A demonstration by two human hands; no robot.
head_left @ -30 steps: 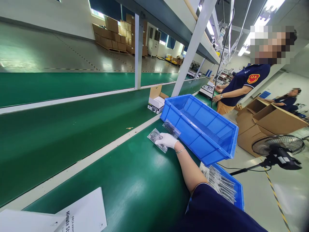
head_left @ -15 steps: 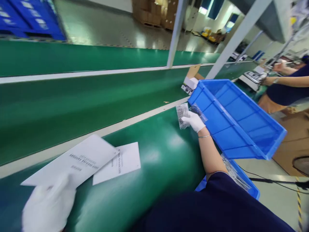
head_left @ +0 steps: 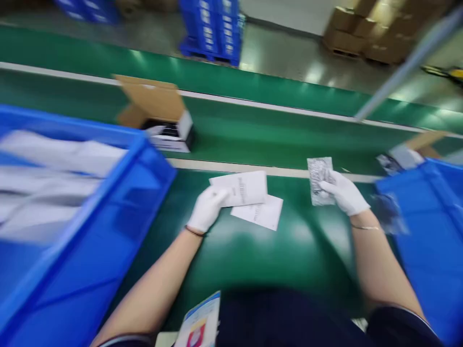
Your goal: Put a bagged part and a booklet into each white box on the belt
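Both my hands wear white gloves over the green bench (head_left: 253, 255). My left hand (head_left: 207, 208) grips the left edge of a white printed leaflet (head_left: 241, 188), which lies over a second white leaflet (head_left: 259, 213) on the bench. My right hand (head_left: 343, 193) is closed on a small clear bubble-wrap packet (head_left: 319, 179) with dark contents, held just above the bench edge. Another such packet (head_left: 388, 212) shows blurred by the right blue bin.
A blue bin (head_left: 90, 241) at left holds white sheets (head_left: 54, 159). Another blue bin (head_left: 430, 226) stands at right. An open cardboard box (head_left: 159, 115) with a black item rides the green conveyor (head_left: 275, 135) behind. A second box (head_left: 405, 154) sits far right. A colourful booklet (head_left: 200, 323) lies near my body.
The view has swung left. My left hand brought the leaflet toward the middle, and my right hand carried the packet away from the right bin toward the leaflets.
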